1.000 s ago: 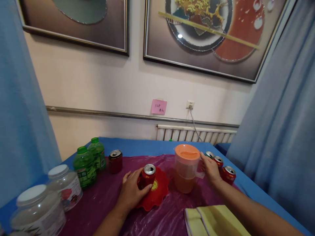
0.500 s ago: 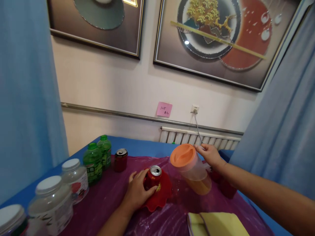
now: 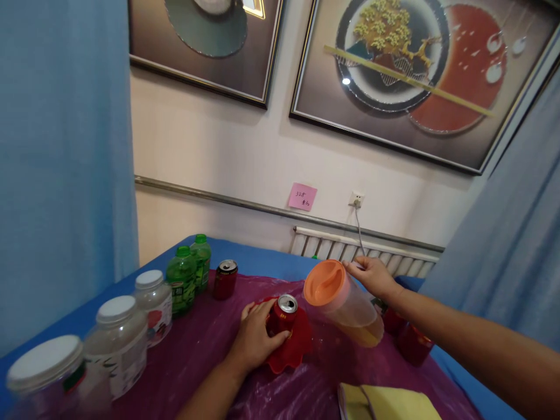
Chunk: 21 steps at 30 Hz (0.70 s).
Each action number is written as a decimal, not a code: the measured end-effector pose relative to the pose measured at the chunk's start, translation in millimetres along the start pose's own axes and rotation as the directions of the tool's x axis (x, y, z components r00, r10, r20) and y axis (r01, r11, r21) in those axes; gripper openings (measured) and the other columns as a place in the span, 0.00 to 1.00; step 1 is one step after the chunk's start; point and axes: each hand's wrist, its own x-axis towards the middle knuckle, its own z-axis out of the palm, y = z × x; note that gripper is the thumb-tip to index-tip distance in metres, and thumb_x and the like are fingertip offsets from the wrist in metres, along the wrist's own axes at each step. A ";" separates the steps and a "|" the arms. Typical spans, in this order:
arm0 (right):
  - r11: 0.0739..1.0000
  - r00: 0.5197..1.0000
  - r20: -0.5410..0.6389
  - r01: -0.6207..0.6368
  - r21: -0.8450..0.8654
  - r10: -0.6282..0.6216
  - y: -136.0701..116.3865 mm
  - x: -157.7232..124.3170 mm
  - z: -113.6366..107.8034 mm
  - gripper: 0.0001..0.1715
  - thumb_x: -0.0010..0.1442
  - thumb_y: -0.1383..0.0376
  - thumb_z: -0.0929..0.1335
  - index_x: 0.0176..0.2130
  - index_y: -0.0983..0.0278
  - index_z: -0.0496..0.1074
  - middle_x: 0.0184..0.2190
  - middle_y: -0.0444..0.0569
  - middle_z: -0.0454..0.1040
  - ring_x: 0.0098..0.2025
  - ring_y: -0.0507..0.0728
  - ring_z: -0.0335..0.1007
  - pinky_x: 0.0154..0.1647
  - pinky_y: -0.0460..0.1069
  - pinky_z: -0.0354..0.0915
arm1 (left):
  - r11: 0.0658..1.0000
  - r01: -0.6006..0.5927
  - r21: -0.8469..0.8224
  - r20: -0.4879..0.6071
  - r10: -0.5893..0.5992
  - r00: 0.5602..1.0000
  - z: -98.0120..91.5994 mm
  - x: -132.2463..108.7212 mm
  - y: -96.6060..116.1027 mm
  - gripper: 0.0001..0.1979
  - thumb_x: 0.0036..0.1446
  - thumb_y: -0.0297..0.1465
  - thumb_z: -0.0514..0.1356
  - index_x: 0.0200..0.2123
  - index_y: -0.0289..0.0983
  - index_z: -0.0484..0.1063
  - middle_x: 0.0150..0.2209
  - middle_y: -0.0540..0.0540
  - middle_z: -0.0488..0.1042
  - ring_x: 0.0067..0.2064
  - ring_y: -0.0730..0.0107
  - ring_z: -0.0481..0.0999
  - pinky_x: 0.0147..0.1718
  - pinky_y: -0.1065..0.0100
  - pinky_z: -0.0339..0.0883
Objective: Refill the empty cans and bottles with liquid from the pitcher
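My left hand (image 3: 256,338) is wrapped round a red drink can (image 3: 282,315) that stands on a red scalloped plate (image 3: 293,350). My right hand (image 3: 371,275) grips the handle side of a clear pitcher (image 3: 350,306) with an orange lid (image 3: 322,282). The pitcher is lifted and tilted steeply to the left, its lid end just right of the can's top. Orange-brown liquid lies in its lower part.
A purple plastic sheet (image 3: 205,356) covers a blue table. On the left stand white-lidded jars (image 3: 118,344), two green bottles (image 3: 184,286) and a dark red can (image 3: 225,279). More red cans (image 3: 413,344) sit at right, yellow cloth (image 3: 394,402) in front.
My right hand lifted the pitcher off the table and tipped it leftward toward the can. The view shifted, so the table things slid right. My left hand stays on the can.
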 end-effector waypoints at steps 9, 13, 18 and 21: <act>0.993 0.996 0.062 0.070 -0.094 -0.065 -6.7 2.7 6.9 0.33 0.56 0.42 0.64 0.18 0.58 0.46 0.17 0.37 0.44 0.21 0.48 0.41 0.22 0.48 0.40 | 1.000 0.017 -0.002 0.018 -0.017 1.000 0.7 -2.5 3.3 0.34 0.43 0.35 0.71 0.56 0.41 0.70 0.54 0.40 0.78 0.57 0.46 0.74 0.64 0.43 0.51; 0.991 0.995 0.077 0.069 -0.117 -0.061 -11.1 4.2 7.2 0.33 0.56 0.42 0.63 0.19 0.58 0.45 0.17 0.38 0.43 0.21 0.49 0.41 0.23 0.48 0.39 | 1.000 0.022 -0.014 0.037 -0.022 0.999 0.2 -2.9 3.9 0.34 0.43 0.35 0.71 0.56 0.41 0.70 0.55 0.40 0.77 0.58 0.46 0.73 0.64 0.43 0.49; 0.988 0.993 0.092 0.084 -0.132 -0.072 -13.2 5.1 8.4 0.32 0.56 0.43 0.63 0.19 0.58 0.45 0.17 0.37 0.44 0.21 0.48 0.41 0.23 0.48 0.39 | 0.999 0.027 -0.024 0.059 -0.026 0.998 0.0 -3.8 5.1 0.34 0.43 0.34 0.71 0.56 0.41 0.69 0.56 0.40 0.77 0.59 0.48 0.72 0.65 0.44 0.48; 0.985 0.992 0.104 0.092 -0.148 -0.077 -14.5 5.0 8.5 0.31 0.57 0.44 0.63 0.19 0.58 0.45 0.16 0.37 0.44 0.20 0.48 0.42 0.22 0.48 0.39 | 0.999 0.033 -0.017 0.064 -0.032 0.997 0.3 -4.0 5.6 0.35 0.43 0.34 0.71 0.56 0.40 0.69 0.56 0.40 0.76 0.59 0.48 0.72 0.65 0.44 0.47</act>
